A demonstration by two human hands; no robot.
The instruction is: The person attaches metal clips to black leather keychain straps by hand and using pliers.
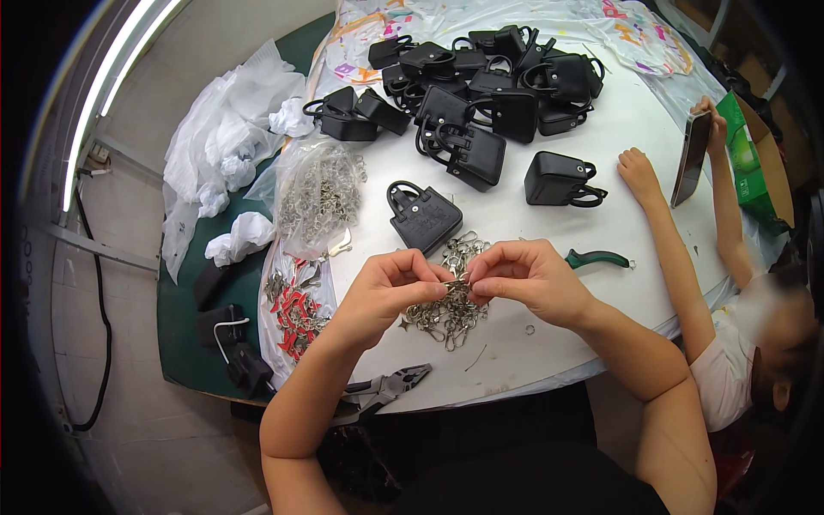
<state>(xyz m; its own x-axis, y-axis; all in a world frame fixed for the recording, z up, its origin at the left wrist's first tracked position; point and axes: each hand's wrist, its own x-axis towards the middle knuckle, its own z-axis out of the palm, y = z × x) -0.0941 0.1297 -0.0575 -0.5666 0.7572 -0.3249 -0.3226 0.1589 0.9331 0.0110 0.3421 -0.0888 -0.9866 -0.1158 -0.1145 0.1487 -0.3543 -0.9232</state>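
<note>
My left hand (390, 292) and my right hand (536, 281) meet over the table, thumbs and forefingers pinched on a small metal piece (456, 281). Its exact kind is too small to tell. Right below my fingers lies a pile of silver clasps and key rings (451, 324), partly hidden by both hands. Just beyond them rests a small black handbag (427, 221) with two handles, lying tilted on the white surface. Green-handled pliers (598, 258) lie to the right of my right hand. Larger grey pliers (390, 390) sit at the near edge, beside my left forearm.
Several black mini handbags (476, 154) are heaped at the back. A clear bag of metal hardware (319, 189) and red-and-silver pieces (296, 313) lie to the left. At the right, another person's arm (665, 223) rests on the table near a phone (690, 159) and a green box (747, 163).
</note>
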